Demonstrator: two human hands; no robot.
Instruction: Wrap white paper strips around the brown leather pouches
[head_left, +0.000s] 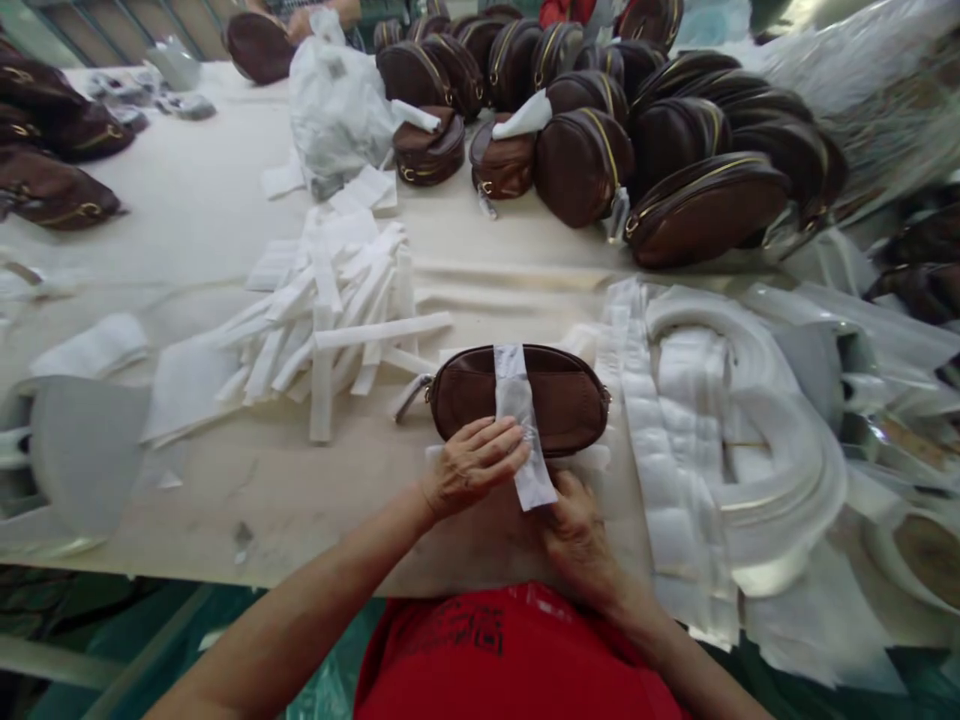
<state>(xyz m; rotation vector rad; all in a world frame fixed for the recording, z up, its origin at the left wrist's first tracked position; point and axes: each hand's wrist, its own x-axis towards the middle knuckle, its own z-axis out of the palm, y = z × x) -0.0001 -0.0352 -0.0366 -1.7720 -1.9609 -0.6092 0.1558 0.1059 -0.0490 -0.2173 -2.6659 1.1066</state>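
A dark brown oval handbag (570,412) lies in front of me, its zipper pull wrapped in white at the left end. Across its middle runs a white foam strip (512,370), whose lower end hangs past the near edge of the bag. My left hand (476,462) rests flat over the bag's lower edge, with outstretched fingers pressing on the strip. Close to the strip's loose end, my right hand (581,535) is closed with the fingertips at its edge. Part of that hand's grip is hidden.
A pile of white strips (337,310) lies to the left of the bag. Rolled and stacked white foam (795,450) fills the right side. Several brown round bags (577,165) stand at the back, beside a clear plastic bag (341,100). More brown bags (56,180) are at far left.
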